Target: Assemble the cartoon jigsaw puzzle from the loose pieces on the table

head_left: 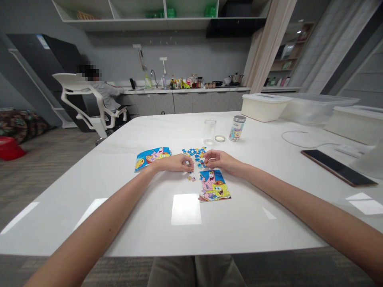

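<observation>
A partly joined jigsaw puzzle [214,185] with a yellow and a pink cartoon figure lies flat on the white table. Just beyond it spreads a pile of loose puzzle pieces [194,152], mostly blue. My left hand [177,162] is at the pile's left side, its fingers pinched on a small puzzle piece. At the pile's right edge, my right hand [219,160] has thumb and fingers closed together near some pieces; what is between them is mostly hidden. A loose pinkish piece [191,179] lies left of the joined part. The picture sheet [152,156] is partly behind my left hand.
Beyond the pile stand an open clear jar [210,132], its lid [220,138] and a cartoon-printed can [237,128]. To the right are a phone [338,166], a white cable [299,139] and plastic boxes [266,107]. A person [104,95] sits at the far left.
</observation>
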`<state>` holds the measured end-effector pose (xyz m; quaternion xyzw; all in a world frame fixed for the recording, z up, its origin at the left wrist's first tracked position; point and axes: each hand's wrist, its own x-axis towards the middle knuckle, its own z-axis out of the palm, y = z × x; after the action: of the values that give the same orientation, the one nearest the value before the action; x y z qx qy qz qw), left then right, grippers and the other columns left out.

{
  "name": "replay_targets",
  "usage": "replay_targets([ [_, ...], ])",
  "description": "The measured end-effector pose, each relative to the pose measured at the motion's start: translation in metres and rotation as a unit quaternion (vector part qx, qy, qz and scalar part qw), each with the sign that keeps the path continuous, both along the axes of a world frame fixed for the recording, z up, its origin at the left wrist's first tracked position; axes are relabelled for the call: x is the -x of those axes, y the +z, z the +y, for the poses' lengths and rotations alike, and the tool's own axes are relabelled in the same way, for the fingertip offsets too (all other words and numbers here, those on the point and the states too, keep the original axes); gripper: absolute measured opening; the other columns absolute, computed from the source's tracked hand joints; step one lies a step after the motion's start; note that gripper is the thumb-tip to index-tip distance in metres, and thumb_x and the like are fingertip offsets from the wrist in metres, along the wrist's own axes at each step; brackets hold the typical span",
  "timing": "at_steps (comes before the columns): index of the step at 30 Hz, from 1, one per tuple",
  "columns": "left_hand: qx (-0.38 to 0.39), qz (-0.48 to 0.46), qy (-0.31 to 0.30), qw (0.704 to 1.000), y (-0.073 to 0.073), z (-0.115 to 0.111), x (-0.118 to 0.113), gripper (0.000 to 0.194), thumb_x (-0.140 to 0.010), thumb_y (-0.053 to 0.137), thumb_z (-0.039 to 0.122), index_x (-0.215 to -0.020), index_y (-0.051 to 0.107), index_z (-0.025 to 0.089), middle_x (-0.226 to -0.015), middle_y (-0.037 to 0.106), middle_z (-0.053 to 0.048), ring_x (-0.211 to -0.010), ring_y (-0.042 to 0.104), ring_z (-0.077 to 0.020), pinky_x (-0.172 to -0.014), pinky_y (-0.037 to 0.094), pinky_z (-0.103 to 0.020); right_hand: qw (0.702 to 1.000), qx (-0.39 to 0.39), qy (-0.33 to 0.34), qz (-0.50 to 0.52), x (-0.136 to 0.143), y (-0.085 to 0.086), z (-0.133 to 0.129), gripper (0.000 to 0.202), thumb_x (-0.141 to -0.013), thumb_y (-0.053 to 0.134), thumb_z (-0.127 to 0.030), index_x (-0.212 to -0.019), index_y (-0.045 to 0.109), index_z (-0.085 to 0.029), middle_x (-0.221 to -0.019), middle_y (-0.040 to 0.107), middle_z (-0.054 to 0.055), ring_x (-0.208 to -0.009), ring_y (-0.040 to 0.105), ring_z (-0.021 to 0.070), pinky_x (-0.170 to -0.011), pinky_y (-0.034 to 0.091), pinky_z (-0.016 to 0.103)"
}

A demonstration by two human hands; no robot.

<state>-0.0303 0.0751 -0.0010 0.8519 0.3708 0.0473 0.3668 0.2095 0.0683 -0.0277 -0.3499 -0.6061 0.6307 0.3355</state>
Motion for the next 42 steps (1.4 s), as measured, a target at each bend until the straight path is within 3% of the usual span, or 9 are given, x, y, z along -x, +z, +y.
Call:
replay_targets([
  [6, 0.002, -0.004, -0.002, 1.000, -0.0001, -0.0011, 0.0006, 0.015, -0.070, 0.056, 0.023, -0.084, 0.061, 0.018, -0.073, 0.057, 0.002, -0.059, 0.044, -0.0104, -0.055, 0.033, -0.022, 1.000, 0.011, -0.022, -0.002, 0.0012, 0.0004, -0.0012, 0.030, -0.063, 0.077, -0.016, -0.089, 0.063, -0.018, -0.080, 0.063, 0.000, -0.073, 0.062, 0.0134, -0.060, 0.045, 0.024],
  [14, 0.013, -0.004, 0.012, 1.000, -0.0009, -0.0002, -0.0004, 0.017, -0.073, 0.060, 0.032, -0.082, 0.062, 0.018, -0.067, 0.054, 0.003, -0.054, 0.041, -0.0094, -0.052, 0.031, -0.023, 1.000, 0.019, -0.015, -0.015, 0.0023, 0.0003, -0.0008, 0.026, -0.064, 0.080, -0.030, -0.078, 0.063, -0.016, -0.068, 0.066, 0.002, -0.065, 0.060, 0.0121, -0.059, 0.041, 0.024],
  [27, 0.034, -0.002, 0.028, 0.999, -0.0029, -0.0014, -0.0017, 0.036, -0.079, 0.058, 0.052, -0.072, 0.060, 0.017, -0.054, 0.041, 0.005, -0.048, 0.033, -0.0088, -0.046, 0.024, -0.024, 1.000, 0.024, -0.017, -0.007, 0.0017, 0.0018, -0.0011, 0.023, -0.061, 0.079, -0.025, -0.071, 0.060, -0.017, -0.064, 0.060, -0.003, -0.055, 0.052, 0.0079, -0.054, 0.039, 0.023],
  [31, 0.040, -0.002, 0.030, 0.999, -0.0026, -0.0020, -0.0013, 0.037, -0.083, 0.052, 0.051, -0.081, 0.065, 0.016, -0.051, 0.037, 0.006, -0.045, 0.029, -0.0090, -0.045, 0.022, -0.025, 0.999, 0.026, -0.025, 0.008, 0.0010, 0.0012, -0.0016, 0.024, -0.063, 0.079, -0.020, -0.079, 0.062, -0.017, -0.076, 0.065, -0.001, -0.057, 0.054, 0.0079, -0.056, 0.043, 0.024],
  [37, 0.017, -0.012, 0.016, 1.000, 0.0011, -0.0034, -0.0031, 0.021, -0.077, 0.057, 0.035, -0.082, 0.066, 0.016, -0.072, 0.059, 0.001, -0.062, 0.047, -0.0111, -0.057, 0.033, -0.023, 0.998, 0.043, -0.031, 0.016, 0.0011, -0.0022, 0.0001, 0.032, -0.061, 0.084, -0.029, -0.081, 0.062, -0.018, -0.076, 0.069, 0.002, -0.064, 0.060, 0.0111, -0.063, 0.049, 0.026],
  [42, 0.015, -0.014, 0.008, 1.000, 0.0026, -0.0037, -0.0039, 0.017, -0.074, 0.060, 0.032, -0.080, 0.065, 0.017, -0.073, 0.061, 0.001, -0.065, 0.049, -0.0118, -0.061, 0.035, -0.023, 0.999, 0.028, -0.041, 0.018, 0.0010, -0.0034, 0.0012, 0.033, -0.060, 0.084, -0.033, -0.077, 0.062, -0.016, -0.070, 0.066, 0.000, -0.060, 0.057, 0.0091, -0.061, 0.046, 0.024],
])
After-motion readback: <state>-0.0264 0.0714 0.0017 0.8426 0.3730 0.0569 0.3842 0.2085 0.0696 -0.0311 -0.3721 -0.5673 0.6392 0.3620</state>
